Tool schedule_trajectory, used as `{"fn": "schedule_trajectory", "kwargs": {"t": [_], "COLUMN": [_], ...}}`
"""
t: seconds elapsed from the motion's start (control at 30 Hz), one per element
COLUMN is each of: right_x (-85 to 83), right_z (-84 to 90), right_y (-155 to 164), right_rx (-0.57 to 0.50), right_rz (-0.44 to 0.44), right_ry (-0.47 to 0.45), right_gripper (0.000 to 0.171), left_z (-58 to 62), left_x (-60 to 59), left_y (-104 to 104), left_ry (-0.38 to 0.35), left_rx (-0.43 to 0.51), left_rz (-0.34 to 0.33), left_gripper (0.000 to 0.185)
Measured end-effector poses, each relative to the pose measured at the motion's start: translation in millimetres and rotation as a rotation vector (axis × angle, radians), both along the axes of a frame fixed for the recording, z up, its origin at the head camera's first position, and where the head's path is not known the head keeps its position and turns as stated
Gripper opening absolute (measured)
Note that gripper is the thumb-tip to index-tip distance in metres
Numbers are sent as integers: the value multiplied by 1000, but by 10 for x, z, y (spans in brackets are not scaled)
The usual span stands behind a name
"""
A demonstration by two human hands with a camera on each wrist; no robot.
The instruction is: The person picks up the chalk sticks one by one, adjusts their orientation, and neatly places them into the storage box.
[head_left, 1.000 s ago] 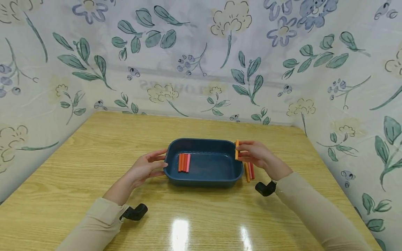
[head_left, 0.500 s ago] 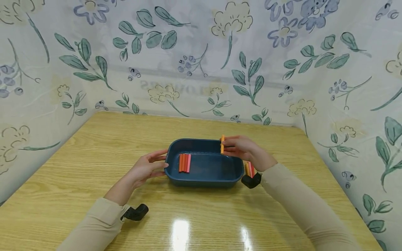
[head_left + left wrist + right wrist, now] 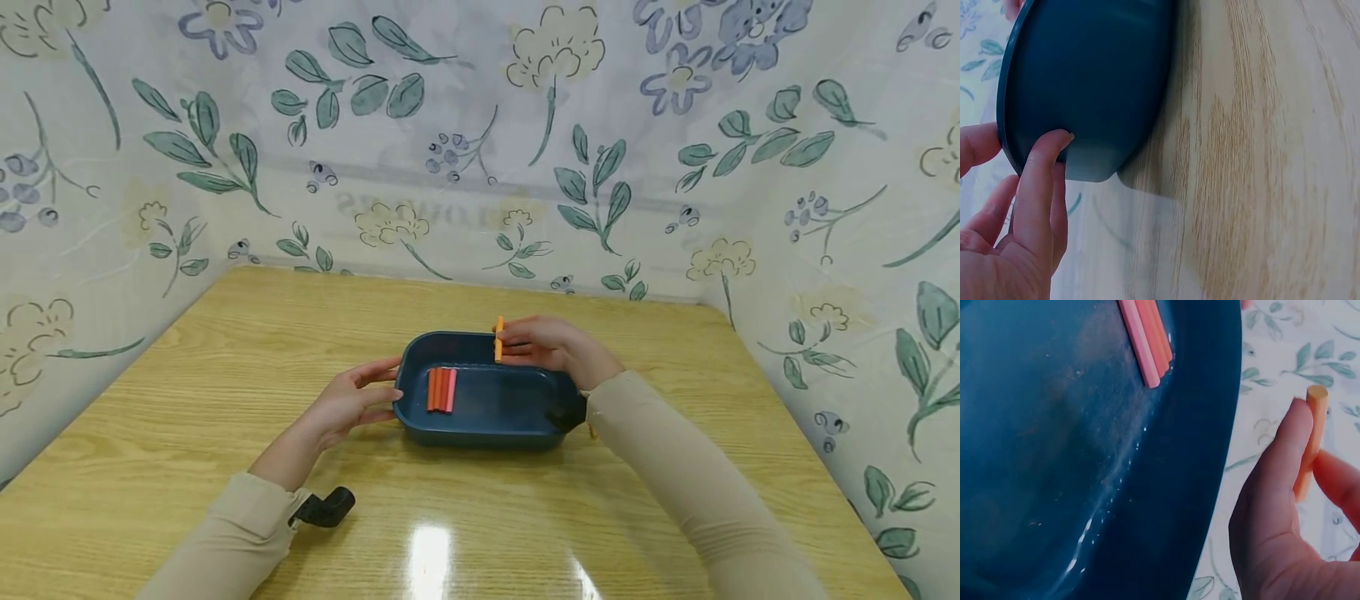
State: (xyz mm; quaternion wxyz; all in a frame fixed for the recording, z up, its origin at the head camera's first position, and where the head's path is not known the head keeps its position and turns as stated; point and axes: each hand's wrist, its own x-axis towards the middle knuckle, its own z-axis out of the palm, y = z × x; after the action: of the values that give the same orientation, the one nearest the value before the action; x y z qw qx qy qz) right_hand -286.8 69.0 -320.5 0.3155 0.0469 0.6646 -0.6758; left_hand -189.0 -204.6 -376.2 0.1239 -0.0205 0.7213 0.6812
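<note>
An orange stick (image 3: 498,338) is pinched upright between thumb and fingers of the right hand (image 3: 551,346), held above the far rim of a dark blue tray (image 3: 487,421). The upright pinch appears meant to keep the stick clear of the rim. Inside the tray, near its left end, a few sticks (image 3: 440,389) in orange, red and pink are laid side by side. The tray's left end is touched by the left hand (image 3: 347,406), fingers spread and nearly straight against the wall, seemingly to steady it. The tray is set on a glossy wooden table (image 3: 225,358), enclosed by floral cloth (image 3: 450,142).
</note>
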Motion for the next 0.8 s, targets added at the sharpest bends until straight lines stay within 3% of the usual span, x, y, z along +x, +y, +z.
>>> {"fn": "schedule_trajectory", "kwargs": {"t": [0.4, 0.8], "right_x": [-125, -182], "right_z": [-98, -335], "right_y": [-282, -444], "right_rx": [98, 138], "right_rz": [167, 222], "right_ry": [-58, -167], "right_gripper": [35, 27], "left_z": [-4, -25], "left_x": [4, 2], "left_y": [1, -19], "left_ry": [1, 3], "left_rx": [18, 15], "left_rz": [0, -2], "left_gripper": [61, 62]}}
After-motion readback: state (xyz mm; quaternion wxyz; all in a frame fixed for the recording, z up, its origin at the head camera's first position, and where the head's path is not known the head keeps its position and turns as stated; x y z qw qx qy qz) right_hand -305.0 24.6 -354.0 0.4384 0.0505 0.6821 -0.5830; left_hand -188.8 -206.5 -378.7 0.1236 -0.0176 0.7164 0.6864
